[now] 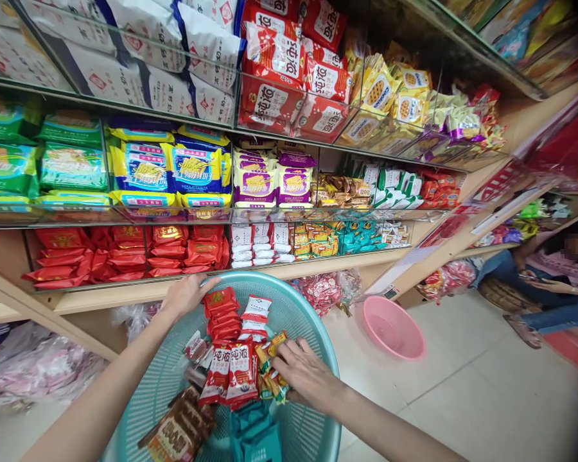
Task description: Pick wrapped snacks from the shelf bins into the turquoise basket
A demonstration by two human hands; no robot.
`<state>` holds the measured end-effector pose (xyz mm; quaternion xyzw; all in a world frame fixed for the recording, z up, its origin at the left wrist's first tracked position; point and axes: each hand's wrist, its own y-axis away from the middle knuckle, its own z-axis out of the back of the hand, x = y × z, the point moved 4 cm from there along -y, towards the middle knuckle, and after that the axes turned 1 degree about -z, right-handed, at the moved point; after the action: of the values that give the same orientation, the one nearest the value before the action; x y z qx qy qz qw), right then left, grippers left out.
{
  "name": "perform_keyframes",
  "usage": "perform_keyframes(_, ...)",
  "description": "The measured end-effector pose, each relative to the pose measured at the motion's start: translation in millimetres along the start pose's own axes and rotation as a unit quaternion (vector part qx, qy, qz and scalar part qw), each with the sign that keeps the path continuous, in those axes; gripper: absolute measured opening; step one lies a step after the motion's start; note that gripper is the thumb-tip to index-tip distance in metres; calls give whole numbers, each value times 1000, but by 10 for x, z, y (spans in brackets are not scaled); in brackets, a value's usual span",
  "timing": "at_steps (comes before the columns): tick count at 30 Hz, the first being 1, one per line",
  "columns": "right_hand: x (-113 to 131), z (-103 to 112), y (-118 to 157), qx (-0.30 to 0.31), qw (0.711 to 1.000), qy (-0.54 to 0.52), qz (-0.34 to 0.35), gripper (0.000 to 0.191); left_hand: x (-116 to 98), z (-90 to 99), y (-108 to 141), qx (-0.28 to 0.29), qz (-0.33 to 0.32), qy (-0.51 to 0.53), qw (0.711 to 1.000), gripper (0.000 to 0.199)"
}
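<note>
A large teal plastic basket point(325, 333) stands in front of me below the shelves. My left hand point(185, 298) is closed on its far-left rim. Inside the basket, my right hand point(306, 372) curls its fingers over small yellow snack packets point(268, 350) on the right side. Left of these lie red-and-white biscuit packets point(228, 375). Behind them are a stack of red packets point(221, 314) and white packets with red edges point(257, 309). Brown snack packets point(178, 427) and teal packets point(255, 433) lie toward the near side.
Glass-fronted shelves point(270, 218) hold rows of packaged biscuits. A pink basin point(395, 327) sits on the tiled floor to the right. Bagged goods point(325, 292) lie under the shelf. At far right a person point(553, 282) sits low, holding a phone.
</note>
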<state>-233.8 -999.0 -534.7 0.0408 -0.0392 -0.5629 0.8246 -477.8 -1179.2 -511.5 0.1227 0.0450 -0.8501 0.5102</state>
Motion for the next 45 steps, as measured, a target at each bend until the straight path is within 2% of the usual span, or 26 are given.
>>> perform_keyframes(15, 51, -131, -43, -16, 999, -18, -30, 44, 12, -12, -4, -2, -1, 9, 1000, 63)
perform_keyframes(21, 77, -123, -35, -14, 1000, -14, -19, 42, 11, -8, 1, -1, 5, 11, 1000, 63)
perform_keyframes(30, -13, -40, -29, -17, 998, 24, -53, 55, 1, -6, -3, -6, 0, 0, 1000, 63)
perform_keyframes(34, 2, -28, -23, -5, 998, 9, -57, 60, 0, -3, -9, -5, 1, 1, 1000, 62)
perform_keyframes(38, -10, 95, 109, -32, 993, -67, -96, 84, 1, -2, -1, -3, 2, -5, 1000, 65)
perform_keyframes(40, -77, 156, 253, -84, 980, -103, -149, 84, 8, -10, -2, -7, 1, -11, 1000, 66)
perform_keyframes(42, -179, 165, 452, -171, 947, -126, -241, 70, 14, -23, -8, -11, -1, -15, 1000, 66)
perform_keyframes(43, -226, 135, 565, -221, 918, -145, -295, 64, 16, -30, -11, -12, -1, -16, 1000, 67)
perform_keyframes(45, -272, -23, 783, -308, 831, -238, -397, 64, 13, -35, -15, -11, -2, -16, 1000, 68)
